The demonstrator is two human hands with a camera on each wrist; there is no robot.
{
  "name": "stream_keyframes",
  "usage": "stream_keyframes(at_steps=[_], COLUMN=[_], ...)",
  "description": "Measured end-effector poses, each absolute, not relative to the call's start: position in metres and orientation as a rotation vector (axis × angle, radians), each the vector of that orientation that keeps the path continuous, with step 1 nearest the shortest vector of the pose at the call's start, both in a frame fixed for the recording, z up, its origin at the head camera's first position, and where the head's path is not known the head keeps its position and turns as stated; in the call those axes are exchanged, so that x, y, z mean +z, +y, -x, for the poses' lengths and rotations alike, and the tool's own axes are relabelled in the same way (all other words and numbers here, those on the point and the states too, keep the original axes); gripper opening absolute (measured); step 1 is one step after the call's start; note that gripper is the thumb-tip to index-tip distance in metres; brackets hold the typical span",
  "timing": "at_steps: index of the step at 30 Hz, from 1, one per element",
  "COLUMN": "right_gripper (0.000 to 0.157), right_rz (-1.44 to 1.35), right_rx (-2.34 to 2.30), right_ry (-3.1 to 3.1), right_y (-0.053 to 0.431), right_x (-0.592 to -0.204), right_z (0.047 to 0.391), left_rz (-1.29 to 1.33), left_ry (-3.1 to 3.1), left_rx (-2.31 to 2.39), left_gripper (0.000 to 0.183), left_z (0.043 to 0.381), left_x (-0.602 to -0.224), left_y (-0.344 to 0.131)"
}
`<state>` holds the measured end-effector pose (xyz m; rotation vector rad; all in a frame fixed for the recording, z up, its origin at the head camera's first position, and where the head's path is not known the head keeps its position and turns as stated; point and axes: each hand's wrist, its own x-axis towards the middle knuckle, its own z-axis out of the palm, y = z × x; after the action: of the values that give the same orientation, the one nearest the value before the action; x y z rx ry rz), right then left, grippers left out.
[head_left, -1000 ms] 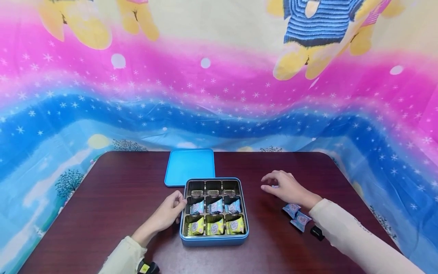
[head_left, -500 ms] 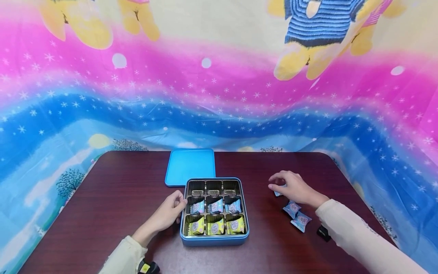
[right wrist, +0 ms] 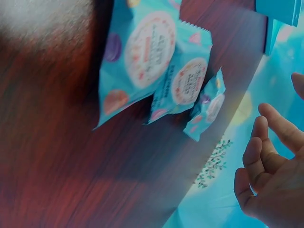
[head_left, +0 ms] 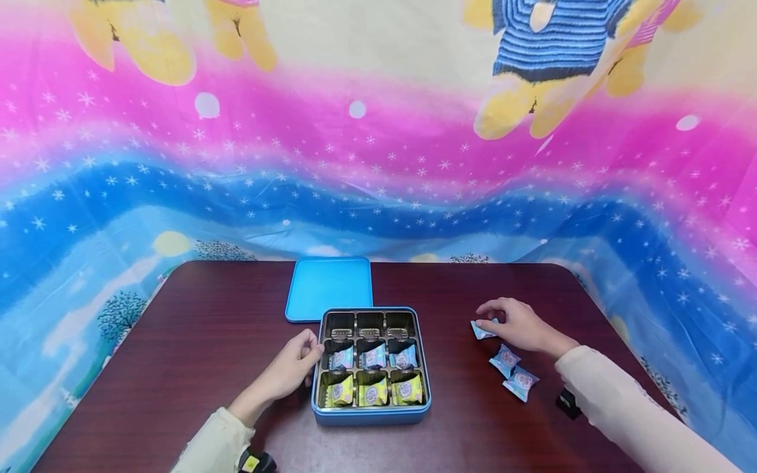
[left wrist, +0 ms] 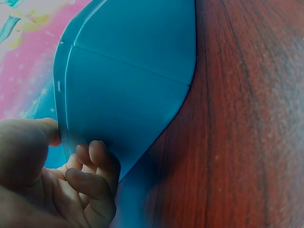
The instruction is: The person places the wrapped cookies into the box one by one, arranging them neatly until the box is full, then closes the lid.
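Note:
My left hand (head_left: 291, 363) holds the near-left side of a blue tin (head_left: 371, 416), thumb at the rim and fingers bent against its wall (left wrist: 128, 95). Inside, a gold divided insert carries yellow wrapped sweets (head_left: 372, 391) in the front row and blue wrapped sweets (head_left: 372, 357) in the middle row. The back row's compartments (head_left: 370, 323) show bare bottoms. On the right, my right hand (head_left: 516, 323) hovers with loose, parted fingers, nothing between them. A blue wrapped sweet (head_left: 483, 330) lies by its fingertips. Two more blue sweets (head_left: 520, 383) lie nearer me, close together; all three show in the right wrist view.
The tin's light blue lid (head_left: 328, 289) lies behind it, to the left. Below the right sleeve sits a small black object (head_left: 568, 403). The dark wooden table (head_left: 195, 315) reaches back to a printed cloth backdrop (head_left: 378, 197).
My right hand has drifted right and slightly toward me, uncovering the blue sweet by its fingertips. The left hand and the tin stay where they were.

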<state>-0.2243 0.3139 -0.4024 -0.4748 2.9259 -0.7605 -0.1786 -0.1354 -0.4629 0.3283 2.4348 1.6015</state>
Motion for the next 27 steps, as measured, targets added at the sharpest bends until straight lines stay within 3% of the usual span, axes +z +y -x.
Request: stream_keyframes(at_steps=[27], right_gripper=[0.044], right_rz=[0.493], right_rx=[-1.044], right_ry=[2.653], right_y=[0.371], right_x=[-0.438], right_z=[0.249], left_rz=[-0.305], left_ry=[2.421], left_rx=[1.609], left_gripper=[0.019], left_z=[0.179], left_x=[-0.462], left_y=[-0.135])
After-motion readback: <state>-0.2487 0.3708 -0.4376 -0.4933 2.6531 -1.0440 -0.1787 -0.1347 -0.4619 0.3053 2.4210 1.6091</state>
